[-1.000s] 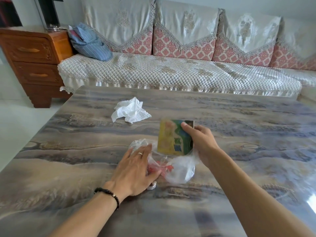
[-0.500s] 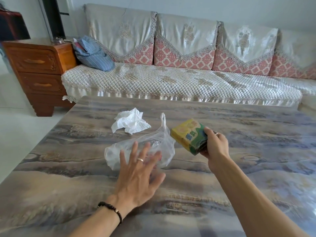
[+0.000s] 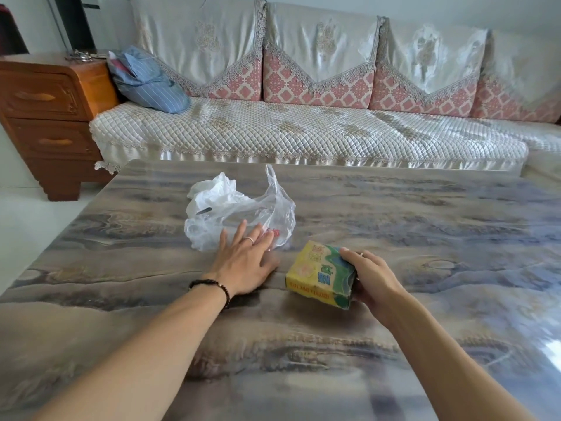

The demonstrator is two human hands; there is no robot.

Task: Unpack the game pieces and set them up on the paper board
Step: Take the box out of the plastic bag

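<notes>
A small yellow and green game box (image 3: 320, 274) sits tilted at the table's middle, and my right hand (image 3: 372, 276) grips its right side. My left hand (image 3: 244, 261) lies flat with fingers spread, its fingertips touching the near edge of a clear plastic bag (image 3: 243, 218). A bit of red shows through the bag near my fingers. No paper board or loose pieces are in view.
A crumpled white tissue (image 3: 212, 189) lies just behind the bag. The marbled table (image 3: 425, 238) stretches wide to the right. Beyond it stands a covered sofa (image 3: 303, 132) with a blue striped bag (image 3: 148, 82), and a wooden drawer cabinet (image 3: 48, 117) at far left.
My right hand has brought the box down and toward me, out of the bag, onto the table. My left hand pushed the emptied bag away toward the tissue.
</notes>
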